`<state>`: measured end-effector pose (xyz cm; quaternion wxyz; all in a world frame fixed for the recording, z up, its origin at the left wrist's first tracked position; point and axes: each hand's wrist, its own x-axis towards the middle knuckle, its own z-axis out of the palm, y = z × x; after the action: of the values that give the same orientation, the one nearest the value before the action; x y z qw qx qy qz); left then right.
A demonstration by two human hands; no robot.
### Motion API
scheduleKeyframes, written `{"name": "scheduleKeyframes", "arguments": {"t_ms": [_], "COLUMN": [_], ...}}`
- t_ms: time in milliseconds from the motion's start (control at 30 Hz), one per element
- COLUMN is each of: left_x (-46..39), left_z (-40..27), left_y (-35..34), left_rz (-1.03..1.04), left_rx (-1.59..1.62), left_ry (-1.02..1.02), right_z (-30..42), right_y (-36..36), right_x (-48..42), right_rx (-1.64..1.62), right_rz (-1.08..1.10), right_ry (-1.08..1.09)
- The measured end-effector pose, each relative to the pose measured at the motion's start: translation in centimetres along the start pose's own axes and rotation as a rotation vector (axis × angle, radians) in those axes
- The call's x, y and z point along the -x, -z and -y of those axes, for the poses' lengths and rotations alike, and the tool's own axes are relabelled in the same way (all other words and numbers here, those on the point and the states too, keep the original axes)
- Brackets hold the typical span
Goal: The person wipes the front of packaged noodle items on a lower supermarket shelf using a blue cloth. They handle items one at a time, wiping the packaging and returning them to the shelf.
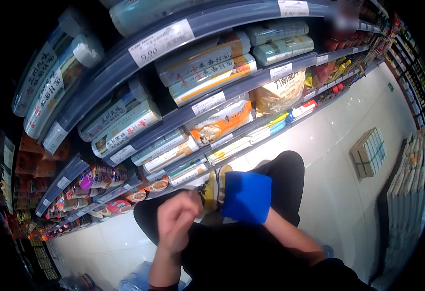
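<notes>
A blue cloth [247, 196] hangs over my right hand and hides its fingers; only the wrist and forearm show below it. Above my lap, my left hand [178, 218] is curled into a loose, slightly blurred fist, and no object shows in it. Between my bent knees are yellow-patterned shoes [208, 191], close to the lowest shelf. In front of me, the shelving holds wrapped rolls of dried noodles [212, 72], an orange bag of noodles [221, 120] and a larger clear bag of noodle slices [281, 91].
Instant noodle cups [101, 178] fill the lower left shelves. Price tags [161, 42] line the shelf edges. On the tiled floor [332, 203] at right sits a tied bundle of packs [368, 152], near stacked white bags [408, 182]. Blue-tinted plastic [138, 278] lies behind my left arm.
</notes>
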<state>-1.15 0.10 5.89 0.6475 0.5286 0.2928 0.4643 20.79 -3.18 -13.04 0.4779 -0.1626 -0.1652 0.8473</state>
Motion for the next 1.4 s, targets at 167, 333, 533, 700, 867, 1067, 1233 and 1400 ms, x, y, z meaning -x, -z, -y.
{"name": "scheduleKeyframes", "arguments": {"t_ms": [167,333,533,700,867,1067,1233,1400], "left_x": [-0.9,-0.4,-0.3,-1.0,-1.2,-0.5,-1.3,-0.1], "left_z": [-10.3,-10.6,-10.2,-10.1,-10.2,-9.5,-9.5,-8.9], "left_y": [-3.5,-7.2,-7.0,-7.8,-8.4,-7.5,-7.2,-4.7], "left_rz": [0.7,0.336,0.373,0.36,0.313,0.335,0.282,0.346], "left_rx": [0.307,0.457,0.452,0.43,0.472,0.378,0.409,0.359], "left_ry": [-0.541,-0.608,-0.658,-0.67,-0.661,-0.665,-0.828,-0.801], "right_z": [-0.3,1.0,1.1,1.4,1.2,1.0,1.2,1.2], "right_y": [2.9,1.6,1.7,1.7,2.2,3.0,2.5,1.5], "right_x": [1.5,1.8,1.6,1.4,1.2,0.9,0.6,-0.1], "right_rx": [0.249,-0.179,-0.219,-0.217,-0.223,-0.151,-0.168,-0.033], "right_rz": [-0.129,-0.319,-0.316,-0.322,-0.29,-0.322,-0.31,-0.358], "right_ry": [0.044,0.044,0.056,0.035,0.045,0.047,0.051,0.014]}}
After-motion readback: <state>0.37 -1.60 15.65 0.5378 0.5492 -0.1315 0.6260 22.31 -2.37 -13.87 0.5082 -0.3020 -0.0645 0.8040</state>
